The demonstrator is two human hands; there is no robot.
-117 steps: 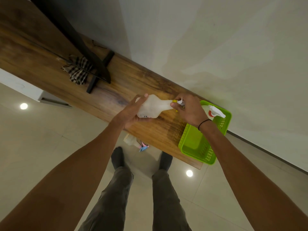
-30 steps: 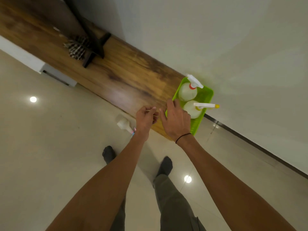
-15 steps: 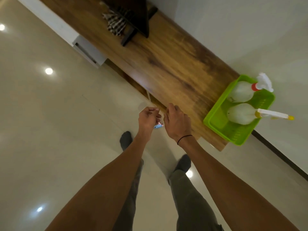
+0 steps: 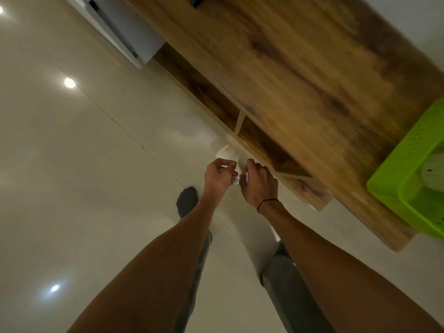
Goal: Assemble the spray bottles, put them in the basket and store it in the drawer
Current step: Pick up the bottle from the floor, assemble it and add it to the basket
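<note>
A white spray bottle (image 4: 225,152) lies on the pale floor just in front of the wooden cabinet. Both my hands are down at its near end. My left hand (image 4: 219,176) has its fingers pinched together against the bottle's neck. My right hand (image 4: 260,184) curls over a small blue spray head (image 4: 237,181) that shows between the two hands. Whether either hand grips anything is blurred. The green basket (image 4: 394,188) stands on the cabinet top at the right edge, with one white bottle (image 4: 433,173) partly visible inside it.
The wooden cabinet top (image 4: 300,68) runs diagonally across the upper right, with open shelf compartments (image 4: 262,143) under its front edge. A white drawer unit (image 4: 125,37) sits at the upper left. My legs and a dark sock (image 4: 187,200) are below my hands.
My view has swung down and closer to the floor. Both hands have dropped from the cabinet edge to the bottle on the floor. The basket has slid to the right edge of view.
</note>
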